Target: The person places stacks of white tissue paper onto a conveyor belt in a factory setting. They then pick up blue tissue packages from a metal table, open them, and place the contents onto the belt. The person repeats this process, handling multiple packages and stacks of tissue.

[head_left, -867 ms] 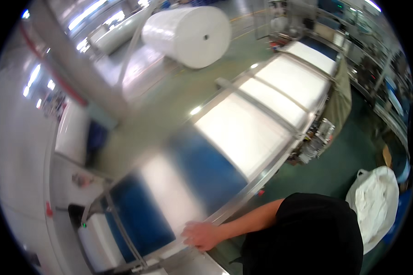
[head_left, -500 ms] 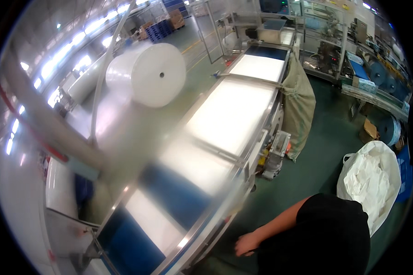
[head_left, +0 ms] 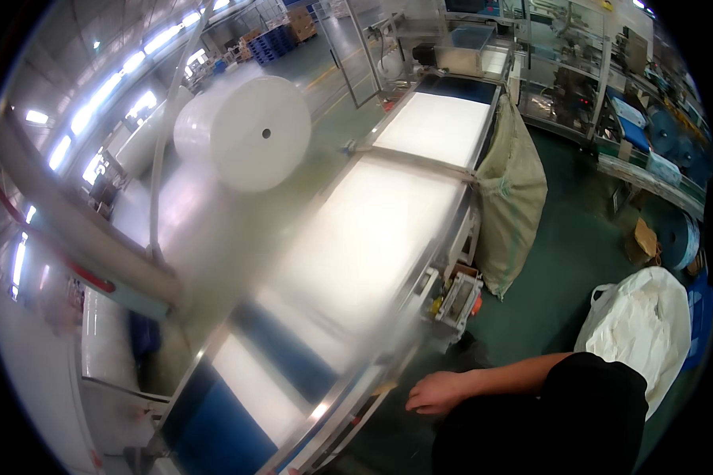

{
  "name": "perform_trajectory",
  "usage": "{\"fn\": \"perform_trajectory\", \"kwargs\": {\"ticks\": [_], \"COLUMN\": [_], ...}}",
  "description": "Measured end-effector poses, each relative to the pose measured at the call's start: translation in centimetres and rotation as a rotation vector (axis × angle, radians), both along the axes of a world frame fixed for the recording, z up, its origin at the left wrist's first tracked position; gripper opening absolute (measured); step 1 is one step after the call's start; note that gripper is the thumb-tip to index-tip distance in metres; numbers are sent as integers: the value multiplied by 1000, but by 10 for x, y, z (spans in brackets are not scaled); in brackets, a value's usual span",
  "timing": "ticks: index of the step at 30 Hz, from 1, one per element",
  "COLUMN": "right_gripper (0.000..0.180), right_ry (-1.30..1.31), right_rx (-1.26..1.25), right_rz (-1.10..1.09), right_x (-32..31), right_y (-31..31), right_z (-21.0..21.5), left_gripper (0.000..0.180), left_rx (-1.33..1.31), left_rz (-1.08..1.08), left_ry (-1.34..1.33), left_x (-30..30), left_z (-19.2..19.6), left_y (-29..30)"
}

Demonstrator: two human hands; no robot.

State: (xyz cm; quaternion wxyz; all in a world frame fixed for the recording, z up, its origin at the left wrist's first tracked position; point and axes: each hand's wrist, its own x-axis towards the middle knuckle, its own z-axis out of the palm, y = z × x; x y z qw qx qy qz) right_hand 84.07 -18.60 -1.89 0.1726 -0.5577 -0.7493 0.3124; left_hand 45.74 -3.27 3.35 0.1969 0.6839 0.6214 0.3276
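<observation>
On the far left I see a big white roll (head_left: 245, 133) of soft sheet, round-ended with a small dark core hole, hanging above the floor beside a slanting metal bar (head_left: 79, 237). Right of it runs the long conveyor (head_left: 372, 237): a smooth white sheet, blurred and glossy, over blue belt sections, framed by a shiny metal rail (head_left: 337, 412) along its near edge. A small control box (head_left: 455, 301) hangs on the conveyor's side, and behind it a coarse tan woven sack (head_left: 511, 198) droops from the frame.

My right hand (head_left: 438, 392) comes in from the lower right on a bare forearm below a black sleeve (head_left: 578, 419). It is empty, palm down, fingers (head_left: 420, 405) loosely curled and slightly apart, clamped on nothing. The rail lies just left of the fingertips, near but not touching. I cannot see my left hand.

On the far right a crumpled white bag (head_left: 646, 324) sits open on the green floor (head_left: 562, 261).
</observation>
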Motion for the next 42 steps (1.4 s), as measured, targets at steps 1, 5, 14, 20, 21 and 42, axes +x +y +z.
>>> {"fn": "perform_trajectory", "kwargs": {"ticks": [1, 5, 14, 20, 21, 42], "right_gripper": [28, 24, 48, 65, 66, 70], "right_ry": [-4, 35, -73, -47, -27, -23], "right_rx": [33, 432, 452, 528, 525, 367], "right_rz": [-1, -132, -419, -362, -370, -175], "right_x": [20, 102, 247, 255, 258, 256], "right_y": [4, 21, 75, 81, 81, 64], "right_z": [8, 15, 16, 6, 8, 10], "left_gripper": [52, 45, 51, 52, 54, 67], "left_rx": [47, 302, 116, 121, 83, 285], "left_rz": [-48, -301, -588, -346, -347, -546], "left_ry": [38, 243, 390, 460, 471, 755], "left_x": [44, 223, 476, 485, 487, 413], "left_z": [19, 66, -15, -29, -28, -124], "left_y": [16, 48, 31, 30, 30, 63]}}
